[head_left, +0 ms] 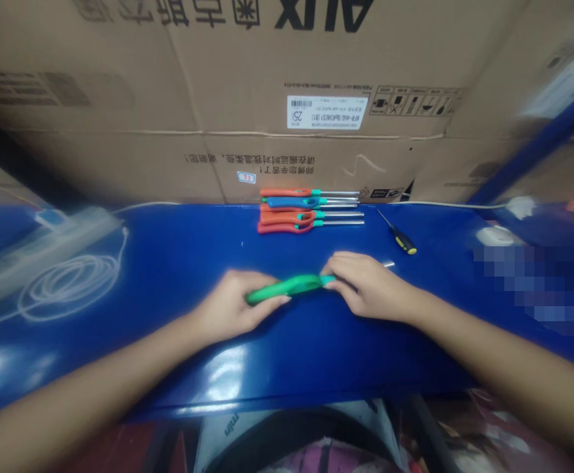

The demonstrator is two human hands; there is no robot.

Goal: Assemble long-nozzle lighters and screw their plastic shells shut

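Note:
A green long-necked lighter (297,285) is held above the blue table, its metal tip showing past my right hand. My left hand (240,299) grips the handle end, with the thumb along the near side. Fingers of my right hand (363,282) are closed round the teal collar and the metal tube. Beyond my hands lies a stack of similar lighters, including a blue one (287,202) and a red one (284,227), tubes pointing right. A screwdriver (402,240) with a black and yellow handle rests to their right.
A large cardboard box (144,167) stands along the back of the blue table (169,249). At the left are a coiled white cable (73,286) and a power strip (70,240). Blue posts rise at the right, near a white round item (496,236).

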